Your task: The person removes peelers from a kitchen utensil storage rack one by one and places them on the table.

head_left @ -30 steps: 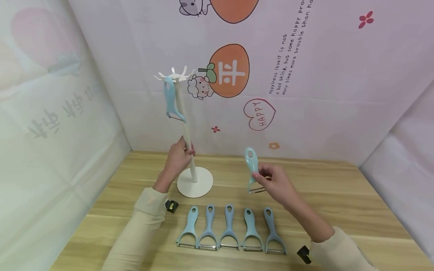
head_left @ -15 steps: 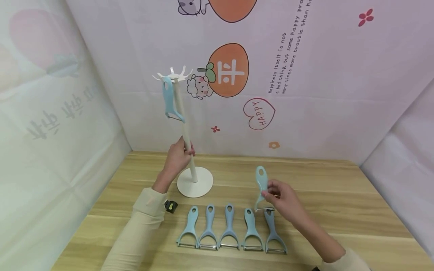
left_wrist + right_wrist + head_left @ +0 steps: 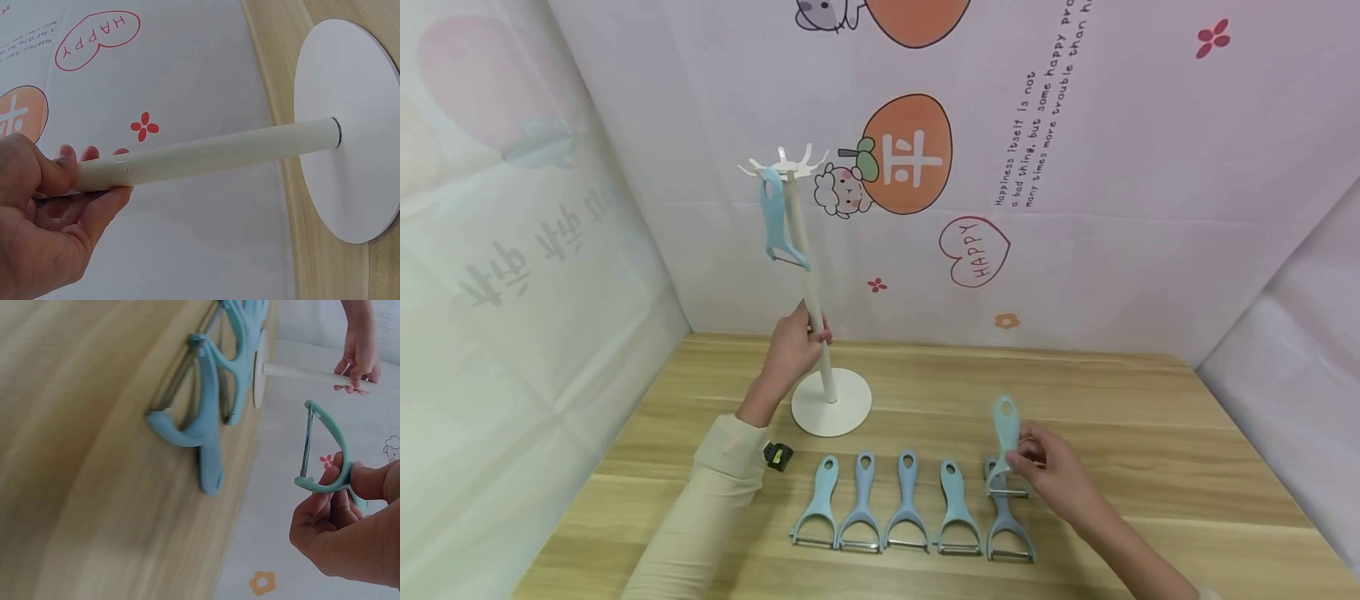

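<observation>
My left hand (image 3: pixel 793 343) grips the pole of a white stand (image 3: pixel 814 304), its fingers wrapped round the shaft in the left wrist view (image 3: pixel 187 164). One light blue peeler (image 3: pixel 774 215) hangs from the stand's hooked top (image 3: pixel 785 167). With thumb and fingers my right hand (image 3: pixel 1051 467) pinches a mint-green peeler (image 3: pixel 1006 425) near its neck, handle upward. In the head view this peeler overlaps the handle of the rightmost blue peeler (image 3: pixel 1006 529); the right wrist view shows the held peeler (image 3: pixel 340 440) apart from those on the table.
Several peelers (image 3: pixel 907 487) in blue and mint lie in a row on the wooden table (image 3: pixel 1112 417), blades toward the front. The stand's round white base (image 3: pixel 808 412) rests behind their left end. A printed cloth (image 3: pixel 1097 275) hangs at the back.
My right hand has moved right and toward the front, lowering the mint-green peeler over the row's right end. My left hand stays on the stand's pole.
</observation>
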Demonstrator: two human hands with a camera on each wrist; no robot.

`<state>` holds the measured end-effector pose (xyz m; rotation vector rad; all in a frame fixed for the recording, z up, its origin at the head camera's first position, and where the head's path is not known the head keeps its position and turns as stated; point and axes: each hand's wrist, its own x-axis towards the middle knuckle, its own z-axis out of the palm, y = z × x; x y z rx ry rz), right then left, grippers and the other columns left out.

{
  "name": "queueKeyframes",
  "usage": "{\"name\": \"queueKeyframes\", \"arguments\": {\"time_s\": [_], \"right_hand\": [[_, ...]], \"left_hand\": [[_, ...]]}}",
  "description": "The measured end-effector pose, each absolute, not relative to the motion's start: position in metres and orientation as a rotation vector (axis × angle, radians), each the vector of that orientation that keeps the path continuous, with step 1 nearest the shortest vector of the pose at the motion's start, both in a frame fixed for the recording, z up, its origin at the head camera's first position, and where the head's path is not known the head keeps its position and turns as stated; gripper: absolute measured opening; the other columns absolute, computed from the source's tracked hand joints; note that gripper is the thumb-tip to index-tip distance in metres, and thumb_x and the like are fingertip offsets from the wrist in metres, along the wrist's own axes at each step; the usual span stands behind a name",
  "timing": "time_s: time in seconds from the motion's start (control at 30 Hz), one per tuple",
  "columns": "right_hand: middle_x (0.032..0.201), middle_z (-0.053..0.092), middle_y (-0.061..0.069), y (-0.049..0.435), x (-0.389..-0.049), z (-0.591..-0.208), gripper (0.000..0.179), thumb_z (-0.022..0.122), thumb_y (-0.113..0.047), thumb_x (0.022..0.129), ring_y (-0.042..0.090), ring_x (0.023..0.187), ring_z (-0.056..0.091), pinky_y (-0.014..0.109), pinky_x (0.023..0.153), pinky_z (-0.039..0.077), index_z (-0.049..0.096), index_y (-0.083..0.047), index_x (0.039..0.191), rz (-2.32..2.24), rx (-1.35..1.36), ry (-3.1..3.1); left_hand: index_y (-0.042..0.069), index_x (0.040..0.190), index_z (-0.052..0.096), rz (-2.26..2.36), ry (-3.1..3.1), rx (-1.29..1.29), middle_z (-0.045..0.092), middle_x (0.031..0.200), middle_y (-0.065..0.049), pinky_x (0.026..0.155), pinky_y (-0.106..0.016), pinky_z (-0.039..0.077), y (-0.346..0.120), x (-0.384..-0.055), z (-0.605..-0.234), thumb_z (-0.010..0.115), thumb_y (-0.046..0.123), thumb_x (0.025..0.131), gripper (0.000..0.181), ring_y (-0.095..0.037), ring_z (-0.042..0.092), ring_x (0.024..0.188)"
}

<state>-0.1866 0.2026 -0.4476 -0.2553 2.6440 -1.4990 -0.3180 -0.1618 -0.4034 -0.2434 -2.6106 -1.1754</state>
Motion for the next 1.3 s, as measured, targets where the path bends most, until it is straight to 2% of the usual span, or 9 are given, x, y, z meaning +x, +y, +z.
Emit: {"name": "queueKeyframes", "arguments": {"time_s": [0.23,0.47,0.67,0.73,0.9,1.1,1.3], "right_hand": [[0.093,0.072,0.011,0.215,-0.177,-0.457,0.029,0.061,0.001,0.094,0.014,0.086,0.065,0.021,0.076,0.053,0.053,0.009,0.121,-1.474,-0.148,2.608],[0.096,0.072,0.007,0.231,-0.169,-0.467,0.030,0.062,-0.004,0.095,0.014,0.095,0.065,0.019,0.081,0.050,0.053,0.006,0.122,-1.359,-0.069,2.638],[0.099,0.073,0.006,0.246,-0.166,-0.468,0.027,0.061,-0.006,0.096,0.024,0.103,0.066,0.035,0.086,0.055,0.054,0.005,0.120,-1.278,-0.024,2.656],[0.098,0.072,0.007,0.251,-0.166,-0.470,0.029,0.061,-0.004,0.096,0.023,0.100,0.067,0.034,0.084,0.056,0.053,0.008,0.121,-1.281,-0.012,2.644],[0.095,0.072,0.008,0.260,-0.162,-0.479,0.031,0.063,-0.001,0.094,0.012,0.087,0.066,0.021,0.073,0.053,0.054,0.011,0.121,-1.276,0.030,2.626],[0.094,0.072,0.007,0.265,-0.161,-0.489,0.035,0.064,-0.001,0.093,0.013,0.084,0.066,0.022,0.071,0.053,0.053,0.014,0.123,-1.227,0.055,2.608],[0.089,0.071,0.004,0.265,-0.161,-0.498,0.031,0.066,-0.001,0.091,0.012,0.080,0.064,0.021,0.069,0.051,0.057,0.012,0.118,-1.157,0.062,2.651]], "left_hand": [[0.001,0.101,0.054,-1.166,-2.614,-0.243,0.071,0.090,-0.017,0.087,-0.050,0.058,-0.162,-0.318,-0.404,0.061,-0.001,0.094,0.010,-0.032,0.072,0.091],[0.000,0.101,0.054,-1.157,-2.612,-0.255,0.071,0.091,-0.017,0.088,-0.050,0.058,-0.162,-0.318,-0.403,0.060,-0.001,0.095,0.009,-0.032,0.072,0.092],[0.001,0.101,0.054,-1.143,-2.606,-0.270,0.071,0.090,-0.016,0.087,-0.050,0.058,-0.162,-0.320,-0.401,0.061,0.000,0.095,0.009,-0.032,0.072,0.092],[0.001,0.101,0.054,-1.139,-2.605,-0.277,0.071,0.090,-0.016,0.087,-0.050,0.059,-0.162,-0.321,-0.402,0.061,0.001,0.095,0.010,-0.032,0.072,0.093],[0.002,0.101,0.054,-1.139,-2.616,-0.268,0.071,0.089,-0.015,0.087,-0.050,0.059,-0.163,-0.322,-0.405,0.061,0.001,0.095,0.009,-0.032,0.072,0.093],[0.002,0.101,0.054,-1.147,-2.618,-0.264,0.071,0.090,-0.015,0.087,-0.050,0.059,-0.163,-0.322,-0.407,0.061,0.001,0.095,0.009,-0.033,0.072,0.093],[0.003,0.101,0.054,-1.149,-2.623,-0.261,0.071,0.090,-0.015,0.088,-0.050,0.059,-0.164,-0.322,-0.407,0.061,0.001,0.096,0.009,-0.032,0.072,0.094]]}}
